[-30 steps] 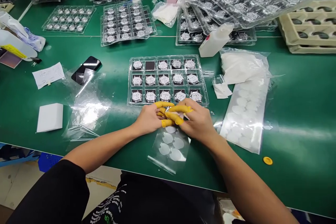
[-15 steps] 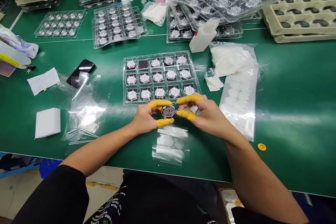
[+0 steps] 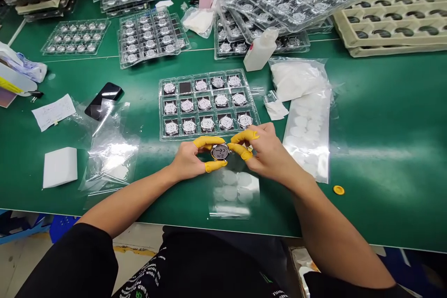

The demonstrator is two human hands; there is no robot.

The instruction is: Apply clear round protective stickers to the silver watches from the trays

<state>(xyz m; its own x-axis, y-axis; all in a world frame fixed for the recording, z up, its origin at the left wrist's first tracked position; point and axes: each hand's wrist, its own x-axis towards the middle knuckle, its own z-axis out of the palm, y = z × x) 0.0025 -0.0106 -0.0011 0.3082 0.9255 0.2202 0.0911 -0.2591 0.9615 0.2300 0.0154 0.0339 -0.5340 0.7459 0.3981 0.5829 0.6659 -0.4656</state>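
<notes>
Watch case point(image 3: 220, 152) pinched between left hand point(image 3: 188, 160) and right hand point(image 3: 268, 151).

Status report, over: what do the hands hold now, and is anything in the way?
Left hand and right hand, in yellow finger cots, both pinch a round silver watch case. Nothing blocking. Plastic blister tray just ahead; bag of round white film just below.
</notes>
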